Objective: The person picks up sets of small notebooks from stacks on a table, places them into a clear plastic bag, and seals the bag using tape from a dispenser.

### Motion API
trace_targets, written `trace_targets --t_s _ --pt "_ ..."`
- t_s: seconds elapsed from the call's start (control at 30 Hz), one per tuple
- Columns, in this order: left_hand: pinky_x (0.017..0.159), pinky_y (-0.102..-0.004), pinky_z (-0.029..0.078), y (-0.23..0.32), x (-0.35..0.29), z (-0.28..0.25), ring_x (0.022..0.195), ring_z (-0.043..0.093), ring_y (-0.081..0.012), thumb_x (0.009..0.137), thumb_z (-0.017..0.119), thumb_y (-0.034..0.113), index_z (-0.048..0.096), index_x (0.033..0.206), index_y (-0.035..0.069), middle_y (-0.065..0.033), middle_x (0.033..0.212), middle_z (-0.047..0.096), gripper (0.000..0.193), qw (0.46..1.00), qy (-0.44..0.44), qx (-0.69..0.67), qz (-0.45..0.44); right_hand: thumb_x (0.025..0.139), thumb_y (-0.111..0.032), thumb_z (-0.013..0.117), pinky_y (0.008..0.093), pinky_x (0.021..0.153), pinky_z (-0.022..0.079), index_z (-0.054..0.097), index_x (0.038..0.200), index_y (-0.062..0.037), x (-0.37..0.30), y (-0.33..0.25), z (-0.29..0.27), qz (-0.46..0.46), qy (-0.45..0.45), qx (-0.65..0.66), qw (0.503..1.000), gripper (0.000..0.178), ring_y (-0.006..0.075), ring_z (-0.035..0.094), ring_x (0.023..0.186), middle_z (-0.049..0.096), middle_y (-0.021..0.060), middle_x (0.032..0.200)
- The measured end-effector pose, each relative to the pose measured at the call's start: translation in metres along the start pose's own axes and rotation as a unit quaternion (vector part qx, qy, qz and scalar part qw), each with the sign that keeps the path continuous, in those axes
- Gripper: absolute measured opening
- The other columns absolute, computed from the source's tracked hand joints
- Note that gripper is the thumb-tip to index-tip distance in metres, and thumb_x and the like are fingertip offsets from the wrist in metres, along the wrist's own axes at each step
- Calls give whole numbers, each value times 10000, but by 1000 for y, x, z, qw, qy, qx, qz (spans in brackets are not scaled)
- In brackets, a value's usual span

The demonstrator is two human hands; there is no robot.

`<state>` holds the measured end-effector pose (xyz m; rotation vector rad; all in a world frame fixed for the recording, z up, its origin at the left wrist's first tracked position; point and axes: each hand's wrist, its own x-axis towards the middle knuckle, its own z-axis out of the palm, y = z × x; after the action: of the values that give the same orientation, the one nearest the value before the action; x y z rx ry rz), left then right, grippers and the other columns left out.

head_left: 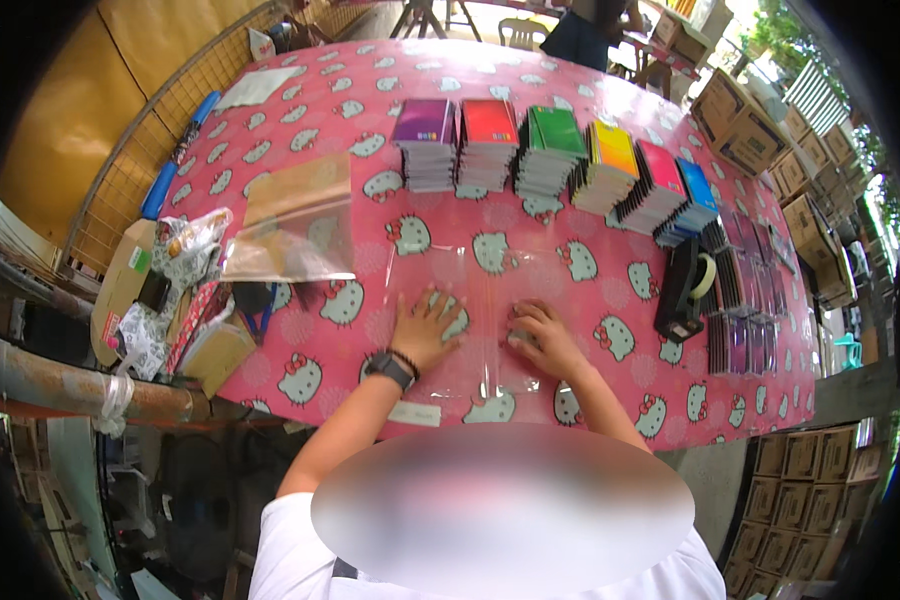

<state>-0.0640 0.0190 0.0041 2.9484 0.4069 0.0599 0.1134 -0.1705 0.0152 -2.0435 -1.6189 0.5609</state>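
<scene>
My left hand (430, 326), with a dark watch and a beaded bracelet on its wrist, lies with fingers spread on a clear plastic bag or sleeve (484, 360). Opposite it, my right hand (544, 338) rests on the right part of the same clear plastic, its fingers apart and slightly bent. The plastic lies flat on the pink patterned tablecloth (610, 400); whether it is one piece or two side by side I cannot tell. Nothing is gripped in either hand. Beyond them stand several notebook stacks, from purple (424, 122) and red (488, 121) to blue (696, 188).
A black tape dispenser (678, 295) stands right of my right hand, beside bundled purple notebooks (742, 335). To the left lie a pile of clear bags (300, 205) and a cluttered cardboard box (215, 357). Cartons (738, 122) are stacked at the right; a person (585, 35) is at the back.
</scene>
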Motion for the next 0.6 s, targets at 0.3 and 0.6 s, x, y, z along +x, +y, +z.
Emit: trace_targets --t_s 0.3,0.6 --pt "1066 -575 117 6 15 -15 1348 212 -323 812 585 343 432 1313 139 -118 1433 306 563 984 124 -125 -22 723 -303 673 482 967 298 541 1152 -119 43 -18 -30 25 172 -100 980 485 321 405 1178 506 68 1251" --pt "1036 -484 260 37 23 11 1249 328 -359 694 682 203 510 1219 85 -182 1331 398 565 965 97 -233 74 784 -154 594 416 906 351 552 1081 -77 280 -47 -80 -129 372 -335 856 309 227 517 1045 608 54 1051"
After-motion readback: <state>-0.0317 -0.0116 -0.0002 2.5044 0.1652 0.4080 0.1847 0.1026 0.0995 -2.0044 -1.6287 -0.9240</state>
